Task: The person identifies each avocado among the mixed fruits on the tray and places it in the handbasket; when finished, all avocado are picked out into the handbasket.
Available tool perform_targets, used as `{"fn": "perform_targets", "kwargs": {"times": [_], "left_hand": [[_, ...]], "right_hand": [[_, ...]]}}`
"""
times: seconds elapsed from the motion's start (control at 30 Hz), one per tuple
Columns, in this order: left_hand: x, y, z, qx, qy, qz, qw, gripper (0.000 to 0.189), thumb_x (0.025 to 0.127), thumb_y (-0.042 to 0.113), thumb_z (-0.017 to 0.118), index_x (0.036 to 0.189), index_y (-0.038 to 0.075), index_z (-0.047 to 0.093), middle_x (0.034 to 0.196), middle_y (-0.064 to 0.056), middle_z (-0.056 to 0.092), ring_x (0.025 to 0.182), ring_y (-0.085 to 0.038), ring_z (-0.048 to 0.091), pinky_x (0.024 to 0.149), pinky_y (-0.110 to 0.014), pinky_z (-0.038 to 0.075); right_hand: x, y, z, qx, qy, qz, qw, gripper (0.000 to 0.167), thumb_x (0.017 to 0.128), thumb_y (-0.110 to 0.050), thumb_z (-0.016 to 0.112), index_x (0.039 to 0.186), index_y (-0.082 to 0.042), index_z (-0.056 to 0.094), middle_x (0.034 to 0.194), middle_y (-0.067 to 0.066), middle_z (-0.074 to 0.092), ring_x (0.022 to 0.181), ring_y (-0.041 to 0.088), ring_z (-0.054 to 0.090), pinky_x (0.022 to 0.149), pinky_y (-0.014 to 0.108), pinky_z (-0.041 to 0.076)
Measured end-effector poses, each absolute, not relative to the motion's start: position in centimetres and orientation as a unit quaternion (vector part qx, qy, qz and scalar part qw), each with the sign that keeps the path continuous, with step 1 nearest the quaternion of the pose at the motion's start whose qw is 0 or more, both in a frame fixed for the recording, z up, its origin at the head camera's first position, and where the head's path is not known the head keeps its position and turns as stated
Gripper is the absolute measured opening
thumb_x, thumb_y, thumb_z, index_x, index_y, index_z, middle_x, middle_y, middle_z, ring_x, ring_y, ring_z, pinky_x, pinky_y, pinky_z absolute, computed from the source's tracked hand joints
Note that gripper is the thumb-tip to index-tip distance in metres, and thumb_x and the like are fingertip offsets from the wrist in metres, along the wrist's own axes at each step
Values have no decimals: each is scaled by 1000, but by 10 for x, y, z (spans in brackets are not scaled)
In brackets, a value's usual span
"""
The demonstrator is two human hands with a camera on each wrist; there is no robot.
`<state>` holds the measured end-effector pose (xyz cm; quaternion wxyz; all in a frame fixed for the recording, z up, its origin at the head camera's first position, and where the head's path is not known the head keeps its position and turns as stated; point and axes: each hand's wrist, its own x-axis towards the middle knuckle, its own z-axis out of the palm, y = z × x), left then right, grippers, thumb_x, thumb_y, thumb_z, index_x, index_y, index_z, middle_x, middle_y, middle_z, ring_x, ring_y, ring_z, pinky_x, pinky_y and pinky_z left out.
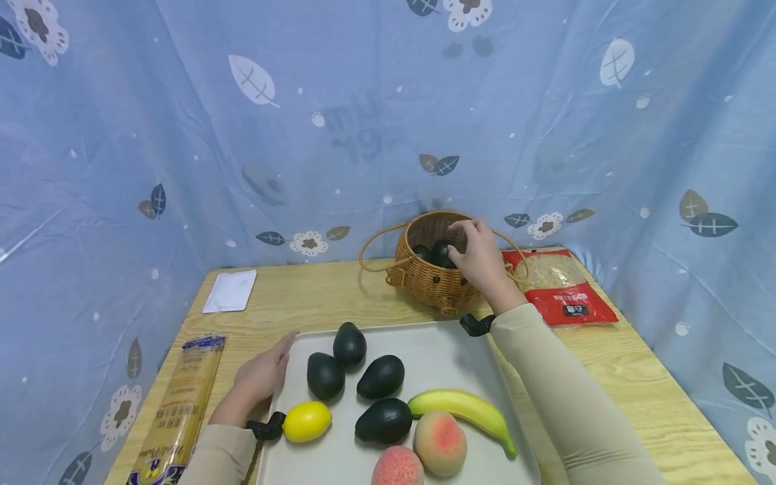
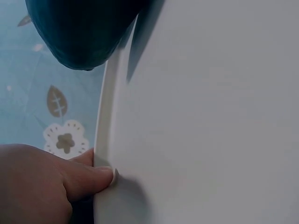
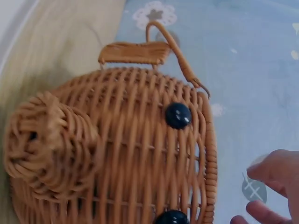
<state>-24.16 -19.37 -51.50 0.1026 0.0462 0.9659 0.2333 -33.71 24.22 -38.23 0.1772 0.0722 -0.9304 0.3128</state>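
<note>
At the tray's upper left corner my left hand [image 1: 262, 374] holds the white tray [image 1: 436, 337]; the left wrist view shows the thumb over its rim and fingers on the outside. My right hand [image 1: 479, 259] is over the opening of a wicker basket [image 1: 427, 289], fingers bent and apart with nothing between them. Dark avocados [image 1: 444, 253] lie inside the basket. In the right wrist view the basket's snout [image 3: 51, 144] and black bead eye [image 3: 178, 115] face the camera, with the right fingers [image 3: 273, 170] beyond the rim. Several dark avocados [image 1: 380, 377] lie on the tray.
Also on the tray are a lemon [image 1: 307, 422], a banana [image 1: 463, 407] and two peaches [image 1: 440, 444]. A pasta pack [image 1: 178, 411] lies left of the tray, a white packet [image 1: 230, 291] behind it. A red food bag [image 1: 564, 289] lies right of the basket. A blue curtain [image 1: 364, 135] encloses the table.
</note>
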Motion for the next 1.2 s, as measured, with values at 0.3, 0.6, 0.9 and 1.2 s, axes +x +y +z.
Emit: {"fn": "perform_targets", "kwargs": {"times": [0.3,0.6,0.9,1.2], "left_hand": [[-243,-195,-516,42,968,226,102,54,113,21,42,165,16,33,154,-25,50,136,-54,50,108,-72,38],[-243,-195,-518,42,968,225,103,54,112,20,42,165,16,33,154,-25,51,135,-53,51,107,-71,39],[-244,-196,-517,40,967,229,102,54,112,20,42,165,17,34,155,-24,50,136,-53,50,108,-71,38],[-243,-196,-517,41,965,237,100,54,112,22,42,166,17,33,155,-24,50,137,-53,49,108,-72,38]], "right_hand": [[-310,216,-391,149,-919,320,178,35,97,-5,72,131,-6,64,128,18,52,114,37,59,88,49,54],[-251,182,-403,275,-902,331,40,35,93,-6,80,125,-9,68,115,9,63,104,29,66,86,40,58],[-199,157,-425,363,-876,305,-90,38,90,-15,85,123,-16,67,115,1,59,102,19,65,81,27,56],[-178,144,-437,388,-886,207,-144,38,85,-26,90,117,-28,69,108,-9,55,95,7,58,83,26,53]]}}
